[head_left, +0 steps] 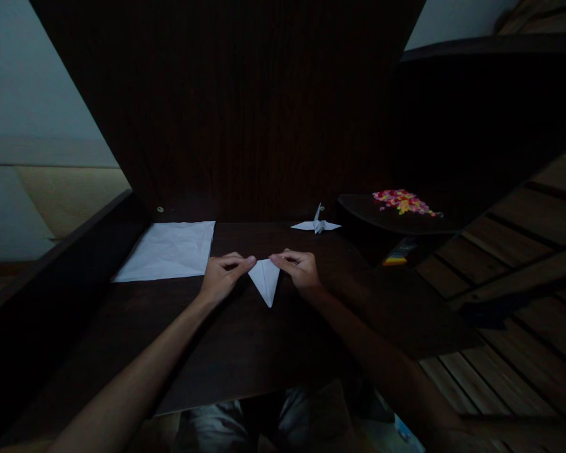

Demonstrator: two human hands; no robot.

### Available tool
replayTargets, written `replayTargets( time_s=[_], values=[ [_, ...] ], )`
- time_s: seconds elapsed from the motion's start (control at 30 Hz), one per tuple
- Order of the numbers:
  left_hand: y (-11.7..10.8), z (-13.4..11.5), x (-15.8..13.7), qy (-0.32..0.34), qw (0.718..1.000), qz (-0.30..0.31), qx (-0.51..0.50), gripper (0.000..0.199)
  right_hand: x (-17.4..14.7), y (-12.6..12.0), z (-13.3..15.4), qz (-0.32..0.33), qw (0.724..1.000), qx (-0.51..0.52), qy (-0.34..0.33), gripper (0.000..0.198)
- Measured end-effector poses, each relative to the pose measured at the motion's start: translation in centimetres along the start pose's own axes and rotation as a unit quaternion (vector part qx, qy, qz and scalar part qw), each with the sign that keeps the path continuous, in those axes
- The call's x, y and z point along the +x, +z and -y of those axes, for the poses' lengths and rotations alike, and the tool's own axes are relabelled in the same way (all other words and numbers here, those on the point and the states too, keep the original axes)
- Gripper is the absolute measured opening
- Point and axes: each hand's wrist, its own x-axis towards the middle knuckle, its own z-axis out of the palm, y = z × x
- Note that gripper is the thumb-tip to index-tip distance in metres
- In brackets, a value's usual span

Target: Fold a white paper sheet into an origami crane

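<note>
A piece of folded white paper (265, 281), kite-shaped with its point toward me and a crease down the middle, is held between both hands over the dark desk. My left hand (223, 272) pinches its upper left corner between thumb and fingers. At the upper right corner, my right hand (299, 267) grips it the same way. Just beyond the right hand, a finished white paper crane (317, 225) stands with wings spread. To the left of my left hand lies a stack of white paper sheets (170, 250); their surface looks wrinkled.
The dark wooden desk (226, 358) has a raised side panel (61, 251) at left and a tall back panel (264, 113). On a low corner shelf (358, 211) at right sits a pile of small pink, red and yellow pieces (403, 201). Wooden slats (538, 220) show farther right.
</note>
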Motion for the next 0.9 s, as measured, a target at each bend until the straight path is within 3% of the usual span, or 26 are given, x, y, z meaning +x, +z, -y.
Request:
replayTargets(
  time_s=[0.33, 0.57, 0.9],
  values=[
    [0.0, -0.1, -0.1, 0.021, 0.999, -0.016, 0.03, 0.028, 0.0, 0.0, 0.3, 0.013, 1.0, 0.005, -0.013, 0.015],
    [0.5, 0.2, 0.0, -0.009, 0.999, -0.039, 0.0, 0.022, 0.1, -0.1, -0.2, -0.016, 0.999, 0.019, -0.029, 0.012],
    [0.8, 0.7, -0.1, -0.07, 0.99, -0.048, -0.114, 0.045, 0.1, 0.2, -0.8, -0.016, 0.997, 0.063, -0.043, 0.017]
  ],
)
